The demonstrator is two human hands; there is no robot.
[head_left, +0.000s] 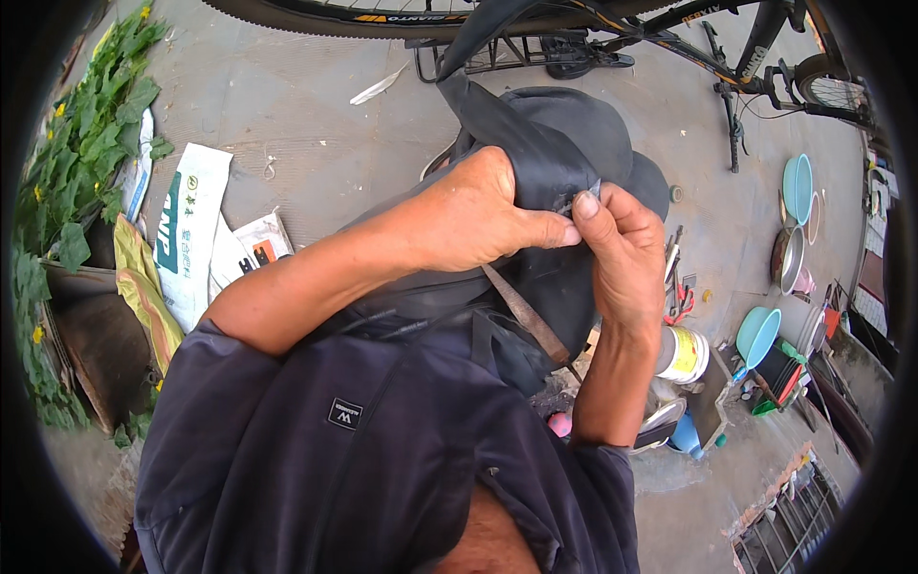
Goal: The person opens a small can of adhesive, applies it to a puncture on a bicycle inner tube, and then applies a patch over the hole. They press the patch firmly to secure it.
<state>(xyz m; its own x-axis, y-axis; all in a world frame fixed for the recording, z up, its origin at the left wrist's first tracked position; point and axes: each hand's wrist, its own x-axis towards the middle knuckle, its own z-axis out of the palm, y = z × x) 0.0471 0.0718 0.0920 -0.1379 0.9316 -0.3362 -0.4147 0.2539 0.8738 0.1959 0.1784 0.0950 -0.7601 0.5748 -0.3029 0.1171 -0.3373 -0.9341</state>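
Note:
A flat black inner tube runs down from the bicycle wheel at the top of the view and lies over my lap. My left hand is wrapped around the tube, its thumb pressed along the lower edge. With thumb and fingertips, my right hand pinches a small, partly see-through piece at the tube's surface. The two thumbs almost meet there. Below the hands, a long rusty metal tool, perhaps a file, rests on my dark clothing.
On the right stand a white bucket, turquoise basins and red-handled pliers. The bicycle frame spans the upper right. Leafy plants and a white sack are on the left. A floor grate lies at lower right.

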